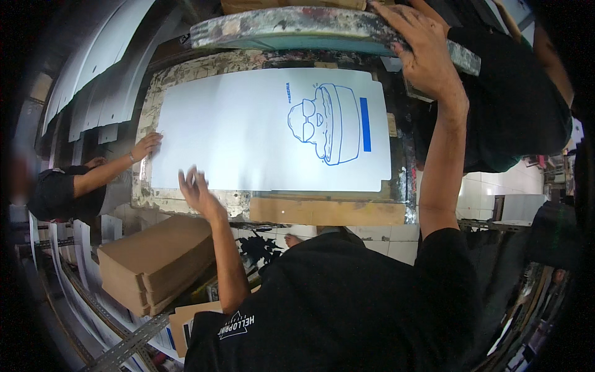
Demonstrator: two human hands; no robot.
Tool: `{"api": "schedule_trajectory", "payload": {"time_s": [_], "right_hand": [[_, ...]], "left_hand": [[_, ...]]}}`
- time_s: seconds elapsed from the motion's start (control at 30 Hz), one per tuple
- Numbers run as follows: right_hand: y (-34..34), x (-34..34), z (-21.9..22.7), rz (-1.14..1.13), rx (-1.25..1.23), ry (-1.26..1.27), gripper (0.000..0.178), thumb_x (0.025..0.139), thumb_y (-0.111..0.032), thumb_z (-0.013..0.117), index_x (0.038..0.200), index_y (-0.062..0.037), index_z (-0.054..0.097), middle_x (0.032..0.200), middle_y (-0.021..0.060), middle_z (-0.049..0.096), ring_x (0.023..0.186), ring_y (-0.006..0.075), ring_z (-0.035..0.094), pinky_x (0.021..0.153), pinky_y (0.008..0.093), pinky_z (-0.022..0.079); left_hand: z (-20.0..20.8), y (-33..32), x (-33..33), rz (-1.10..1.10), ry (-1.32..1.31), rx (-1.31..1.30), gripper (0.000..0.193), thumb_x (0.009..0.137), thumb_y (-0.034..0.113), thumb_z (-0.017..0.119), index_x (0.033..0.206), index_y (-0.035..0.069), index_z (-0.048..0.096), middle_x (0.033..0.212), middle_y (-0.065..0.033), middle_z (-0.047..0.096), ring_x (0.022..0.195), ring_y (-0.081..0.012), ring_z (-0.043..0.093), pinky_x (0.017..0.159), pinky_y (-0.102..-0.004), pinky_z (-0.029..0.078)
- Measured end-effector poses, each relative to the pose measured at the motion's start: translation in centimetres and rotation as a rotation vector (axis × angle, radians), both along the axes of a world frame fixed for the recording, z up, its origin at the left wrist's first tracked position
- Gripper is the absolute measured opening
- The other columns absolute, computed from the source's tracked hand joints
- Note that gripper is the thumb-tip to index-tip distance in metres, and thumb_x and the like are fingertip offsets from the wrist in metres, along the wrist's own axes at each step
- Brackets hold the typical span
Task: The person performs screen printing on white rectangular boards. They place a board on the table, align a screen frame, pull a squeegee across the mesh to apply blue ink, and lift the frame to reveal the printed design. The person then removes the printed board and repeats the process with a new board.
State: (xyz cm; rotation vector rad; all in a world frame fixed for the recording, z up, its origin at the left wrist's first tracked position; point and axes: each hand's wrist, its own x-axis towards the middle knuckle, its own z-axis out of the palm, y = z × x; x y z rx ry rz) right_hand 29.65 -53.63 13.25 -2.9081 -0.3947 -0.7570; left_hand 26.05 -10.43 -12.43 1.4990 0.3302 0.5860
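A white cardboard sheet [217,124], flat and notched at its corners, lies on the paint-stained printing table [238,208]. Blue line artwork and a solid blue bar are printed toward its right end. At the sheet's near edge, left of middle, my left hand [201,197] hovers with fingers spread, slightly blurred and holding nothing. My right hand [427,59] grips the near edge of a paint-spattered screen-printing frame [291,25], which is raised above the table's far side. Fingers lie over its top and the thumb is underneath.
A co-worker's hand [147,146] touches the sheet's left edge. Another person in dark clothing [496,99] stands at the right, close to the frame. Stacked brown cardboard [155,260] sits at the lower left, near metal racks [127,347] of sheets.
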Motion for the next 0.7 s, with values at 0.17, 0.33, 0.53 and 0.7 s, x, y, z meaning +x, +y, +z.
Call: {"api": "schedule_trajectory", "payload": {"time_s": [0.17, 0.33, 0.53, 0.7], "right_hand": [[-0.9, 2.6, -0.1, 0.104, 0.001, -0.262, 0.057, 0.074, -0.004, 0.069, 0.131, -0.0043, 0.062, 0.121, 0.0160, 0.066, 0.114, 0.0317, 0.056, 0.105, 0.0424, 0.036], [-4.7, 5.6, -0.6, 0.262, 0.139, -0.109, 0.062, 0.080, -0.004, 0.064, 0.141, -0.0116, 0.056, 0.141, 0.0139, 0.057, 0.133, 0.0280, 0.051, 0.114, 0.0449, 0.034], [-13.5, 9.1, -3.6, 0.088, 0.062, -0.033, 0.048, 0.098, -0.017, 0.058, 0.143, -0.0018, 0.051, 0.146, 0.0135, 0.053, 0.139, 0.0261, 0.044, 0.117, 0.0386, 0.031], [-15.1, 9.7, -1.8, 0.073, -0.074, -0.013, 0.050, 0.102, -0.030, 0.054, 0.146, -0.0070, 0.049, 0.148, 0.0134, 0.050, 0.140, 0.0283, 0.043, 0.118, 0.0424, 0.029]], "left_hand": [[-6.8, 15.7, -8.7, 0.412, 0.127, 0.351, 0.056, 0.094, 0.011, 0.069, 0.142, -0.003, 0.044, 0.124, -0.0152, 0.060, 0.110, -0.0240, 0.057, 0.094, -0.0368, 0.048], [-8.9, 36.6, -14.5, 0.911, 0.316, 1.075, 0.074, 0.088, 0.047, 0.072, 0.140, 0.000, 0.049, 0.131, -0.0224, 0.057, 0.120, -0.0399, 0.054, 0.100, -0.0501, 0.043], [-8.5, 49.8, -17.5, 1.157, 0.986, 1.446, 0.101, 0.069, 0.057, 0.079, 0.144, -0.001, 0.044, 0.150, -0.0222, 0.044, 0.133, -0.0409, 0.046, 0.108, -0.0561, 0.036], [-5.7, 44.6, -14.1, 0.924, 1.348, 1.100, 0.104, 0.074, 0.047, 0.077, 0.151, -0.003, 0.028, 0.159, -0.0192, 0.027, 0.143, -0.0335, 0.032, 0.113, -0.0494, 0.028]]}}
